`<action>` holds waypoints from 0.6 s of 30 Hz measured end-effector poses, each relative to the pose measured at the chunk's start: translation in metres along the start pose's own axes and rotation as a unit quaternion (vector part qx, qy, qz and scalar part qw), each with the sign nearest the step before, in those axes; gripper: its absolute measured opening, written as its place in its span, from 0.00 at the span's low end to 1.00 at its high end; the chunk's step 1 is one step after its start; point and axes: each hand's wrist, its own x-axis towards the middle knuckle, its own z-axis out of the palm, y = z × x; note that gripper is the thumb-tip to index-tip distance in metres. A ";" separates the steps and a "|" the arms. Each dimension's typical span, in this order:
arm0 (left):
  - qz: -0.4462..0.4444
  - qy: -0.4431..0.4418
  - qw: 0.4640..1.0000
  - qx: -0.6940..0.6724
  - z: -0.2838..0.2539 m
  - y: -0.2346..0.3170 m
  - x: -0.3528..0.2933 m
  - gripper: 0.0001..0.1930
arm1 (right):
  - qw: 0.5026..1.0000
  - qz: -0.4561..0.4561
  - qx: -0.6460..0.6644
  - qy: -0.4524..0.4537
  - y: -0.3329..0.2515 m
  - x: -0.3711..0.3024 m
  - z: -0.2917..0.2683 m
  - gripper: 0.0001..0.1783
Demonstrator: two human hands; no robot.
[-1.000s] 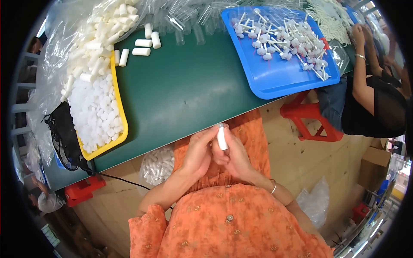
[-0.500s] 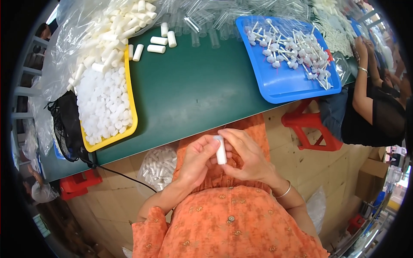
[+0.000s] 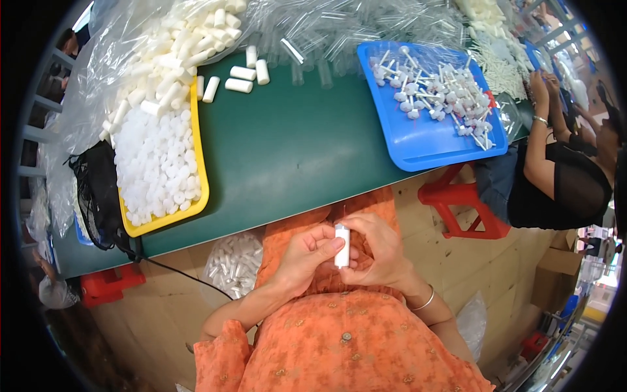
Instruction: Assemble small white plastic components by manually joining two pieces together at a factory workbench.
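Observation:
In front of my lap, just off the table's near edge, a short white cylinder [image 3: 342, 253] stands nearly upright, with a translucent upper end that may be a clear tube around it. My left hand [image 3: 302, 259] is closed on its left side, thumb across the front. From the right, my right hand [image 3: 380, 253] has fingers at the cylinder's top and near its bottom. A thin reddish line shows just above the top end; its kind cannot be made out. Some fingertips are hidden behind the cylinder.
The green table [image 3: 281, 140] bears a yellow tray [image 3: 204, 176] of white caps, loose white cylinders [image 3: 239, 85], clear tubes [image 3: 359, 32] and a blue tray [image 3: 418, 153] of capped white sticks. A bag of filled tubes [image 3: 236, 264] lies below. A co-worker [image 3: 555, 176] sits right.
Both hands and the cylinder sit slightly lower in the picture, and the cylinder is a little more upright. The blue tray appears lower as the view shifts. Both hands keep their hold.

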 end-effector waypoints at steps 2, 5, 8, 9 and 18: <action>-0.004 -0.013 1.000 0.007 0.000 -0.001 0.001 0.12 | 1.000 -0.003 0.002 0.006 0.001 -0.001 0.003 0.37; -0.015 0.013 1.000 0.019 -0.006 0.000 -0.001 0.12 | 1.000 -0.002 0.009 0.006 0.002 0.000 0.009 0.37; -0.020 0.042 0.999 0.023 -0.017 0.000 -0.014 0.13 | 0.999 -0.003 0.030 -0.033 -0.003 0.010 0.003 0.39; -0.019 0.070 0.996 0.049 -0.028 -0.001 -0.019 0.16 | 0.998 -0.005 0.021 -0.063 -0.009 0.021 -0.010 0.39; -0.170 0.208 0.548 0.792 -0.197 -0.018 -0.116 0.32 | 0.897 0.058 -0.412 0.152 0.092 0.098 -0.112 0.09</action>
